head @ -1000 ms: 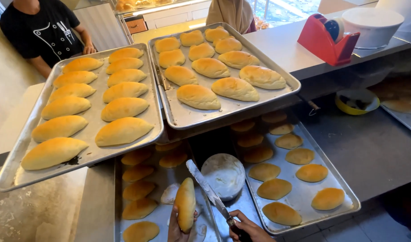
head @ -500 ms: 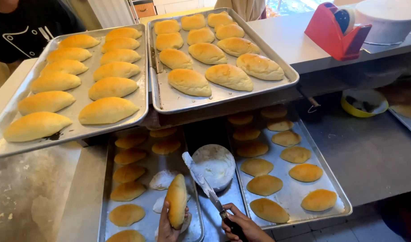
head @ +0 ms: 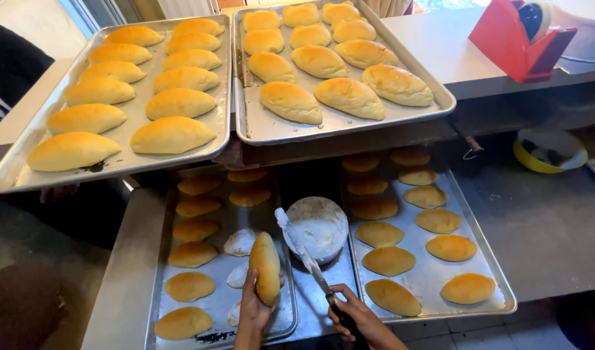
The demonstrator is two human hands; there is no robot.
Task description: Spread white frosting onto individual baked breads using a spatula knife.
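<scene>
My left hand (head: 253, 310): closed around a golden bun (head: 266, 267), held upright over the lower left tray (head: 156, 285).
My right hand (head: 357, 317): gripping a knife (head: 304, 251), its tip by the white bowl (head: 320, 223).

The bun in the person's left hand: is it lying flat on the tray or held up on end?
Held up on end. The bun stands vertically in the left hand, its tip pointing up, raised above the tray.

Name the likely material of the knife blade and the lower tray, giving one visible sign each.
Knife: blade looks like metal, thin, grey, smeared white; dark handle, material unclear. Lower tray: probably aluminium or steel, dull silver with a rolled rim.
</scene>
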